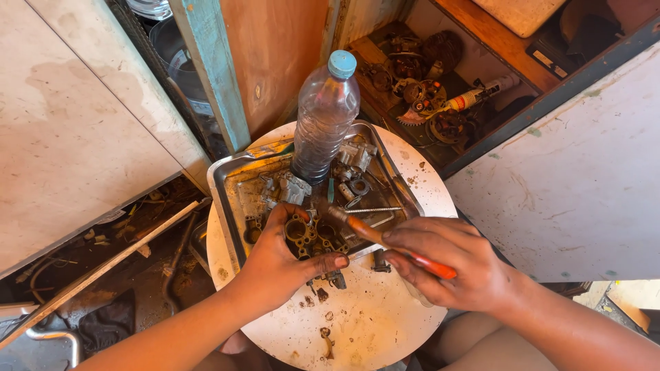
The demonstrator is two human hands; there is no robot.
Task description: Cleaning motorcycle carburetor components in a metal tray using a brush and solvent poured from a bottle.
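The left hand (pixel 278 264) is closed around a carburetor body (pixel 313 237), thumb across its near face and fingers curled behind, holding it tilted over the near edge of a dented metal tray (pixel 223 189) on a round, stained white bench (pixel 375 319). The right hand (pixel 447 264) pinches a screwdriver with an orange handle (pixel 405 253), its fingers wrapped tight along the handle and its shaft tip reaching into the carburetor's top. The casting is grimy grey metal, knobbly, with round bores; it looks stiff and fairly heavy for its size, probably oily, so the flat outer flanks offer the safest grip, away from thin protruding fittings. In the tray lie other grey metal parts (pixel 354 165) and a clear ribbed plastic bottle (pixel 324 117) with a blue cap, standing upright at the far edge. Small screws (pixel 323 333) and rusty crumbs dot the bench's near side.
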